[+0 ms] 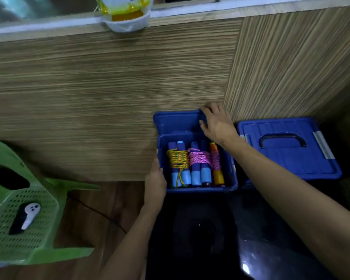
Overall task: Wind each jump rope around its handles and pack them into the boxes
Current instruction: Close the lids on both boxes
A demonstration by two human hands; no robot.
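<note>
Right of centre in the frame, an open blue box [198, 187] holds 3 wound jump ropes [194, 162] side by side. The left hand [155, 181] grips its left wall, while the right hand [216, 123] curls over the raised lid [178, 121] behind. A second, closed blue box [287, 148] stands just beside it at the right.

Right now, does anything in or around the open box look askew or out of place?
Nothing stands out. Three wound jump ropes lie side by side in the open blue box; its lid stands up behind, gripped by the right hand.
</note>
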